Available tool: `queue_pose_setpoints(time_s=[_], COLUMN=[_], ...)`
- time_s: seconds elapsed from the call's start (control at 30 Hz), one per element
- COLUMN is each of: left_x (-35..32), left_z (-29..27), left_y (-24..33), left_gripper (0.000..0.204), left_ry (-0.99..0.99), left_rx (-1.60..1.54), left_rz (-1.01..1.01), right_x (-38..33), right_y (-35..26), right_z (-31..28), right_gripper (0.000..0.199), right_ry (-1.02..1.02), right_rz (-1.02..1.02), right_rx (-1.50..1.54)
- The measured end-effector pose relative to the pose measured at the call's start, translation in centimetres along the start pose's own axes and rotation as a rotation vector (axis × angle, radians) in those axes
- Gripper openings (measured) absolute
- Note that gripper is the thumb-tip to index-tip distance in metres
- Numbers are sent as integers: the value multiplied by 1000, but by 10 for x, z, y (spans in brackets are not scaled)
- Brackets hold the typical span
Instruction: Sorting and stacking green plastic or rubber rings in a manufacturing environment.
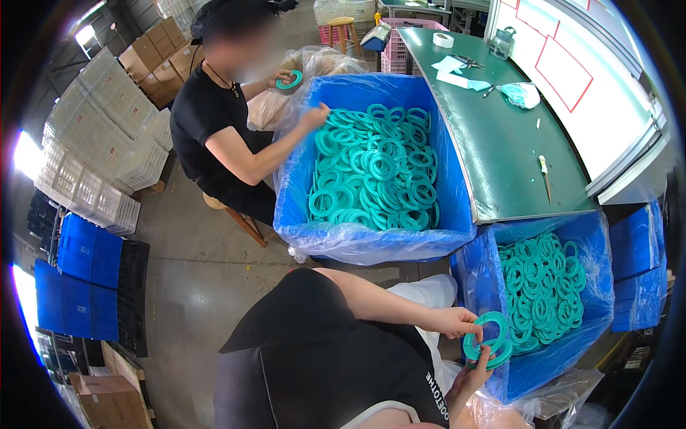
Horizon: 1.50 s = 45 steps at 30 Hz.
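Note:
My left hand (455, 322) has its fingers closed on the edge of a teal plastic ring (491, 317). Just below it, my right hand (474, 373) grips more teal rings (503, 355) that overlap the first; how many are stacked there I cannot tell. Both hands are held at the near left side of a blue bin (504, 384) lined with clear plastic. A heap of loose teal rings (541, 293) fills that bin, to the right of my hands.
A bigger blue bin (286, 207) of teal rings stands ahead. A seated person (214, 129) beside it holds one ring. The green table (493, 157) carries a pointed tool (545, 179), pliers (466, 61) and tape (443, 40). Stacked crates (100, 121) stand left.

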State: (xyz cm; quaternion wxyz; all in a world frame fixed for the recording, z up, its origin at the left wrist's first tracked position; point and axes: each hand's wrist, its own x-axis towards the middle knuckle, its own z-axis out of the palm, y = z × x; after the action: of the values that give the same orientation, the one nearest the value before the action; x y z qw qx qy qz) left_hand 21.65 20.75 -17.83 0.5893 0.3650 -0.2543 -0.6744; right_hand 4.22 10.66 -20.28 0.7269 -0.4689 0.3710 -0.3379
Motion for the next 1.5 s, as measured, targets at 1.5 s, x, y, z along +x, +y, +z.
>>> queue_pose_setpoints(time_s=[1.5], left_x=[-23], left_z=[-69], left_y=[22], left_gripper=[26], left_ry=[577], left_rx=[787], left_rz=[478], right_x=[-28], right_y=[-18], right_z=[134], right_gripper=[17], right_ry=[-175], right_rz=[-232], right_rx=[-417])
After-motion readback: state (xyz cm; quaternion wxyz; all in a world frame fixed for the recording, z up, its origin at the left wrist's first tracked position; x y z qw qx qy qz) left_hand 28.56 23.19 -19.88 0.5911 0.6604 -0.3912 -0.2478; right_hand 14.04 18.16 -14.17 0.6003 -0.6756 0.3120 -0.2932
